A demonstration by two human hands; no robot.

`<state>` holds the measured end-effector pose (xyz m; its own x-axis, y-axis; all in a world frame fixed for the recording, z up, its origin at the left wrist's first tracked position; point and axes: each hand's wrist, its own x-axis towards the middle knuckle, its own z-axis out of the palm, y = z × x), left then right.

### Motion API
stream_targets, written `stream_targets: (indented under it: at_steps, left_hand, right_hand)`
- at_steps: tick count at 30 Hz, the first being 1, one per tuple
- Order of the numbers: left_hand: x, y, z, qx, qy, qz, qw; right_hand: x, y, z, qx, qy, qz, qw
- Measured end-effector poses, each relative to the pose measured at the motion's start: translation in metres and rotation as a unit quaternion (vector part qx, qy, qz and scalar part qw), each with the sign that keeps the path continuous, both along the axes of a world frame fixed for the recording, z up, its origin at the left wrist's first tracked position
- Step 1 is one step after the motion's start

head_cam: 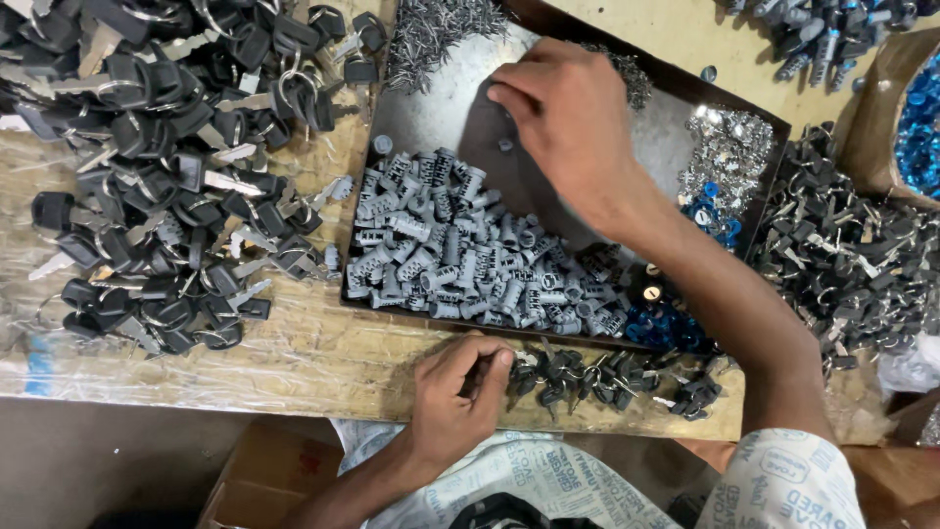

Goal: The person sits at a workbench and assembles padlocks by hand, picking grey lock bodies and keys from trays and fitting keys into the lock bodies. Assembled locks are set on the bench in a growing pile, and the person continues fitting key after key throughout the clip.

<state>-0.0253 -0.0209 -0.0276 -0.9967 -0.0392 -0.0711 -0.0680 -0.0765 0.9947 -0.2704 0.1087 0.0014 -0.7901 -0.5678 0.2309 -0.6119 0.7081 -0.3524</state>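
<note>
The right hand (568, 118) reaches out over the dark metal tray (470, 127), fingers (509, 93) bunched together and pressing down on the bare grey floor of it, right by a couple of tiny loose grey bits (505, 146). Can't honestly tell if anything is pinched between the fingertips, they're curled under and the hand hides them.

The left hand (455, 392) sits close to the body at the near edge of the table (294, 353), curled into a loose fist. Its thumb and forefinger are closed on something small and dark, looks like one of the black-headed keys, but it's mostly hidden in the grip. Just beside that hand, to the right, is a little row of black-headed keys (607, 377) lying along the table edge.

Going outward: the tray holds a big heap of grey lock cylinders (460, 255) just below the right hand, a pile of thin metal pins (431, 34) at its top left corner, shiny silver bits (725, 157) on its right side and blue caps (676, 323) toward its near right corner.

Left of the tray there's a huge spread of black-headed keys on rings (166, 147) over the plastic-covered wood. Right of the tray another dark pile of key parts (862, 255), and a cardboard box of blue pieces (916, 122) at the far right.
</note>
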Motion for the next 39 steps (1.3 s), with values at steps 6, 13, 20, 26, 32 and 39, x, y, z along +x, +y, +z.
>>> stream_targets:
  at_steps: [6,13,20,26,32,39]
  left_hand:
    - [0.01,0.001,-0.006,-0.023,-0.044,0.01,0.999]
    - [0.037,-0.008,-0.012,0.176,-0.162,0.059,0.969]
    - [0.064,0.017,-0.008,0.313,-0.175,0.036,0.933]
    - [0.07,0.025,-0.011,0.308,-0.132,0.01,0.942]
    - [0.071,0.024,-0.011,0.291,-0.121,0.038,0.948]
    - [0.045,0.015,0.007,0.08,-0.092,-0.085,0.989]
  right_hand:
    - [-0.003,-0.005,0.009,0.011,-0.021,0.035,0.999]
    - [0.171,0.049,0.058,-0.14,0.007,0.109,0.984]
    - [0.267,0.051,0.034,-0.168,0.09,-0.036,0.981]
    - [0.285,0.058,0.039,-0.157,0.103,-0.09,0.978]
    - [0.283,0.069,0.029,-0.215,0.099,-0.046,0.97]
    - [0.274,0.081,0.035,-0.276,-0.076,-0.041,0.957]
